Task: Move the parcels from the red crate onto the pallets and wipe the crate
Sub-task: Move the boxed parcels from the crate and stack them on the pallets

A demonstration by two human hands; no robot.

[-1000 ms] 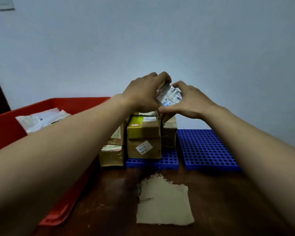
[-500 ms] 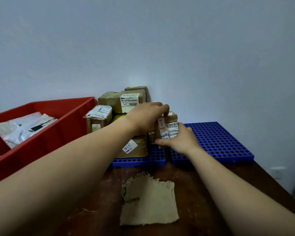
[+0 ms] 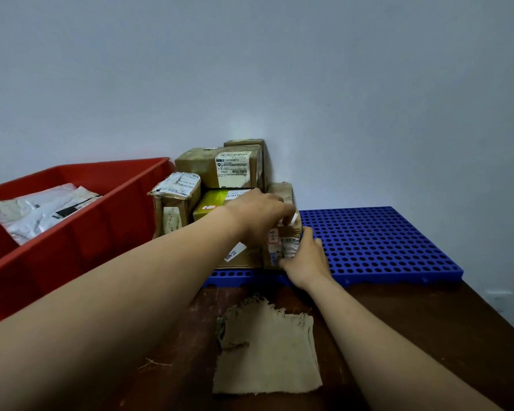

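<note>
Brown taped cardboard parcel (image 3: 282,243): clasped in curled fingers of left hand (image 3: 257,218) and right hand (image 3: 304,259), on blue perforated pallets (image 3: 383,241). White mailers (image 3: 39,212) left in red plastic crate (image 3: 80,241), nine o'clock; wiping judged pending.

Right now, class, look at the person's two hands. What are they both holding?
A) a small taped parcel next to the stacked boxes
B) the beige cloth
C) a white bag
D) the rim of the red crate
A: the left hand and the right hand both grip the small taped parcel beside the stack on the blue pallets, while the cloth lies apart on the table.
</note>
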